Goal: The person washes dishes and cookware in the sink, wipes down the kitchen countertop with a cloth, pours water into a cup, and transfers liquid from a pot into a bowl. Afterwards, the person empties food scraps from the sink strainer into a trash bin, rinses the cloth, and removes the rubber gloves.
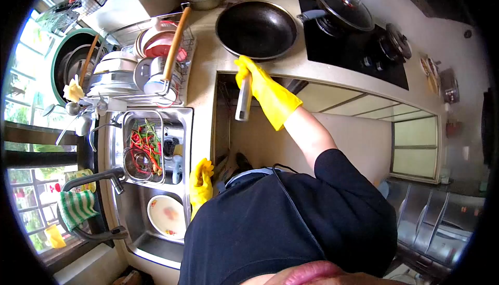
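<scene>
Both my hands wear yellow rubber gloves. With my right hand (254,80) I grip the handle of a large dark wok (257,29), which rests on the counter. The grey end of the handle (243,103) sticks out below my fingers, over the counter's front edge. My left hand (200,181) is low by the front edge of the sink (189,129), its fingers loosely bent and slightly apart, with nothing seen in them. In the sink basin nearest it lies a white plate (166,216) with a floral rim and a reddish smear.
A wire basket (144,121) of red and green chillies sits in the other basin. Beside the wok stands a dish rack (179,46) with plates and bowls. A lidded pan (344,7) and a small pot (395,43) stand on the black hob (332,51). A dark faucet (93,178) arches over the sink.
</scene>
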`<state>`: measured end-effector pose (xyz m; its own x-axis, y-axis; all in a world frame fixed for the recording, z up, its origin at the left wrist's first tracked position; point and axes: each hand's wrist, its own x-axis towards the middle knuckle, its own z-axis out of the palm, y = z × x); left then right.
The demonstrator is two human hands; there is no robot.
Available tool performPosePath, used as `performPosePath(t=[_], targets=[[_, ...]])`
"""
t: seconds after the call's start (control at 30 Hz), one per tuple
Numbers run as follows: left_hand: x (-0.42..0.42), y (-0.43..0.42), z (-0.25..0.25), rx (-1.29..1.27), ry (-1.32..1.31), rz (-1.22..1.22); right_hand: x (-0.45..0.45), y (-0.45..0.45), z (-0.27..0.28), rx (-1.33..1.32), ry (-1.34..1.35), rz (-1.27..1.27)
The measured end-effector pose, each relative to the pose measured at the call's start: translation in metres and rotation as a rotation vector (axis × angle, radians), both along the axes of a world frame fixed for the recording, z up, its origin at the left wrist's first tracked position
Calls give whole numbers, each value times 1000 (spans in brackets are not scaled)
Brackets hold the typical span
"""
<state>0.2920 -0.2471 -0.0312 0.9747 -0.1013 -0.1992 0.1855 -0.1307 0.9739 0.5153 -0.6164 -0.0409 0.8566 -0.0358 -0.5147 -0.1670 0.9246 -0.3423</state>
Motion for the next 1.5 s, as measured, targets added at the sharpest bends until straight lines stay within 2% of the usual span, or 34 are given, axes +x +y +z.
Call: performPosePath(t=[0.03,0.1,0.17,0.23,0.3,0.37,0.43,0.47,0.57,0.63,0.7,0.77,0.9,0.93,1.0,1.07,1.1,1.13,1.23,1.27,1.3,1.33,1.4,1.43,1.5], targets=[[6,1,-3,-5,1,11,-3,-2,-8,-267,-52,29],[22,-3,-7,9,-58,-20,-13,-19,-15,-289,-76,54],[37,-17,4,-22,-10,8,-39,-44,1,-356,-27,216],[61,-32,4,-373,318,93,-62,-71,17,-255,18,276],[89,-51,6,-451,370,111,-87,-94,33,-550,-61,397],[123,-79,21,276,-396,-236,-104,-121,42,-705,-72,519],[156,-115,27,182,-478,-152,-119,-134,62,-614,101,481],[176,-127,27,304,-542,-196,-123,-150,53,-605,139,503],[235,-178,38,333,-648,-116,-137,-175,62,-726,120,567],[282,-216,39,330,-649,-48,-139,-192,65,-673,154,589],[339,-256,31,433,-771,-31,-136,-212,63,-642,221,652],[401,-302,11,461,-904,-42,-138,-225,59,-447,223,637],[510,-393,-4,650,-932,-330,-132,-228,66,-458,289,654],[529,-409,-5,651,-925,-326,-131,-228,61,-484,301,659],[553,-433,-14,939,-853,-480,-139,-231,53,-471,296,668],[561,-438,-32,992,-842,-517,-133,-226,57,-469,279,694],[562,-435,-40,1047,-840,-561,-123,-216,84,-444,279,628],[562,-430,-45,1055,-819,-563,-116,-213,100,-419,280,561],[557,-407,-22,983,-738,-364,-111,-227,102,-477,301,622],[552,-395,-3,928,-576,-274,-109,-229,104,-504,337,649],[555,-385,-15,934,-569,-286,-108,-228,105,-491,344,648],[565,-380,-38,1067,-646,-220,-105,-224,105,-514,343,569],[563,-380,-47,1196,-728,-161,-95,-216,112,-606,395,436],[548,-380,-40,1163,-666,-175,-95,-223,109,-601,400,428],[516,-376,-28,1130,-610,-203,-100,-237,94,-225,298,473]])
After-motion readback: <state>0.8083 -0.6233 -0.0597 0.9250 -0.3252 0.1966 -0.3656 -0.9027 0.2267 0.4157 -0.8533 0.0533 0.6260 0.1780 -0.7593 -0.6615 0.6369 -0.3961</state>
